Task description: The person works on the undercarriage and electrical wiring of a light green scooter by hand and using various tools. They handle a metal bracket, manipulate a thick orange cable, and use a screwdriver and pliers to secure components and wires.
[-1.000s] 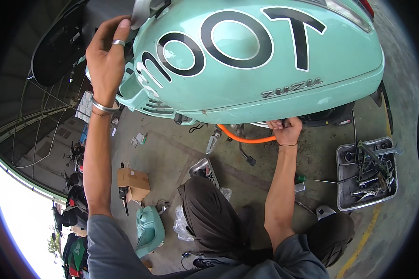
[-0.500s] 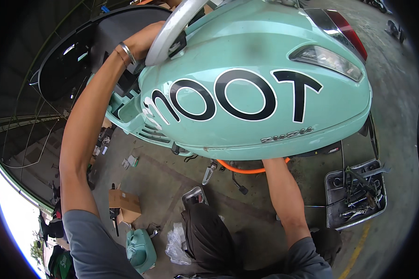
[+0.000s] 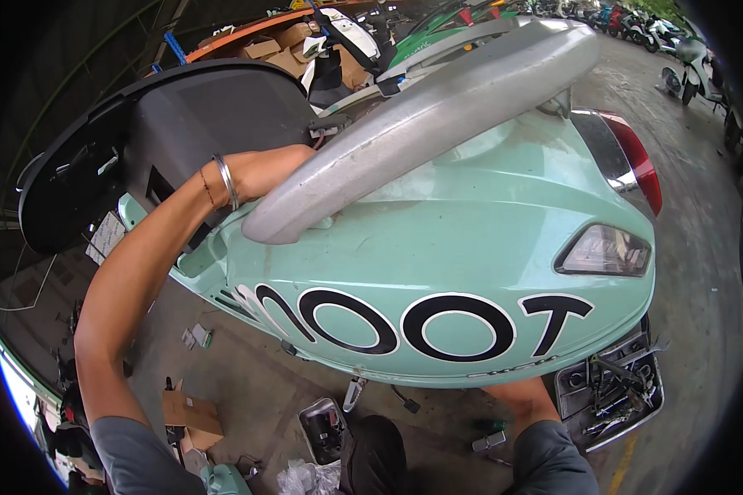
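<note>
A mint-green scooter body [image 3: 371, 239] with large black lettering fills the middle. A silver-grey grab rail [image 3: 437, 124] runs along its top. My left hand [image 3: 268, 172], with a metal bangle at the wrist, reaches in behind the rail's near end, beside the raised dark seat [image 3: 223, 107]; its fingers are hidden. My right forearm [image 3: 530, 402] goes under the lower edge of the side panel, which covers the hand, so what it touches cannot be seen. A clear indicator lens [image 3: 607, 250] and a red tail light [image 3: 633, 161] sit at the right end.
On the floor at right lies a metal tray [image 3: 565, 388] of tools, with a smaller tray [image 3: 309, 425] nearer the middle. A cardboard box [image 3: 191, 417], a mint-green part [image 3: 223, 480] and clear plastic wrap [image 3: 309, 478] lie at lower left. Scooters [image 3: 689, 74] stand behind.
My view has tilted up, so the scooter sits lower and more of the rail and background shows. My right arm reaches farther under the panel; my left hand stays behind the rail.
</note>
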A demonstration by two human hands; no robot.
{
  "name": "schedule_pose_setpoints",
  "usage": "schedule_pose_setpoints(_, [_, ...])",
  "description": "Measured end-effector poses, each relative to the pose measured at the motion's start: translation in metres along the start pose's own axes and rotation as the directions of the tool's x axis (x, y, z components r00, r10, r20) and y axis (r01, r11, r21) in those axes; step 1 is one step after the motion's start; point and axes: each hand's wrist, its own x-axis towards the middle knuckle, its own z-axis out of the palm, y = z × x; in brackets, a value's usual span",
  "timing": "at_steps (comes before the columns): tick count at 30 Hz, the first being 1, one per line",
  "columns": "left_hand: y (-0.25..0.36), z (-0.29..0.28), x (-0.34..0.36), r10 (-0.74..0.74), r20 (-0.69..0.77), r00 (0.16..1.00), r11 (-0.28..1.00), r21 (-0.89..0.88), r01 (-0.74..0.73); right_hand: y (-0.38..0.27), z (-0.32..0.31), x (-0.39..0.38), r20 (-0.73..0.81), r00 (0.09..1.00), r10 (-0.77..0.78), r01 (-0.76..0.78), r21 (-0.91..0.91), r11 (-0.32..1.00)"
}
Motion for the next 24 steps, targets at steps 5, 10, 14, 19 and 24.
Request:
schedule_pose_setpoints(5, [-0.014, 0.0, 0.004, -0.056, 0.037, 0.998, 0.998, 0.004, 0.056, 0.008, 0.005, 0.006, 0.03, 0.999, 0.035, -0.034, -0.037, 0.999])
schedule_pose_setpoints(10, [0.024, 0.004, -0.013, 0.01, 0.058, 0.998, 0.989, 0.15, -0.019, 0.0, -0.007, -0.003, 0.027, 0.998, 0.048, -0.045, -0.103, 0.994])
schedule_pose_setpoints(14, [0.018, -0.004, -0.006, -0.003, 0.116, 0.993, 0.973, 0.228, -0.024, -0.005, -0.013, -0.006, 0.034, 0.998, 0.049, -0.043, -0.15, 0.988])
schedule_pose_setpoints(19, [0.021, -0.002, -0.009, 0.041, 0.117, 0.992, 0.948, 0.308, -0.076, -0.004, -0.026, -0.015, 0.038, 0.998, 0.055, -0.045, -0.227, 0.973])
schedule_pose_setpoints(24, [0.011, 0.002, -0.003, 0.078, 0.105, 0.991, 0.98, 0.173, -0.095, 0.004, -0.024, -0.027, 0.012, 0.998, 0.056, -0.047, -0.386, 0.921])
